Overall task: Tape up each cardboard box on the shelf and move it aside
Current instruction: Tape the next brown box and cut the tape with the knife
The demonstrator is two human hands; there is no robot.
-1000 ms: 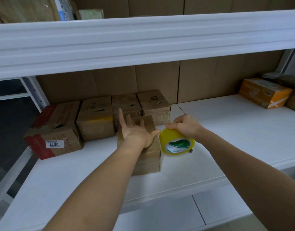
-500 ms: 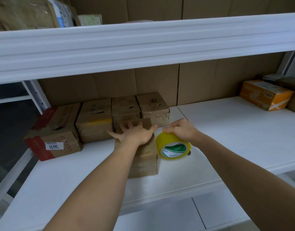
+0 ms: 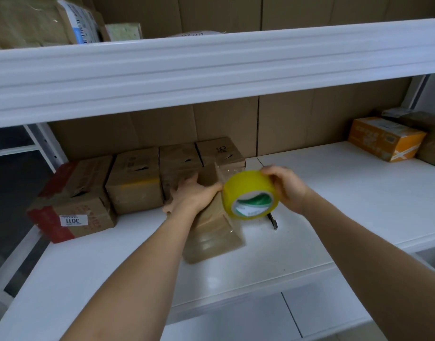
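Yellow tape roll up in the right hand, fingers curled round its rim, held just off the right side of the front cardboard box. Left hand lies on top of that box, fingers spread flat toward its far end, pinning it to the white shelf. The box sits forward of a row of four boxes lined along the back, with an orange box well apart at the far right.

Risks now, as I judge them: whether a strip already runs from roll to box is too blurred to call, and if one does, a pull at an angle could lay it crooked or wrinkle it across the seam. Ease off that flat palm and the light box may slide or twist with the tug. A dark slim tool, possibly a cutter, lies on the shelf just below the roll, near the wrist — a careless sweep could knock it off the front edge.
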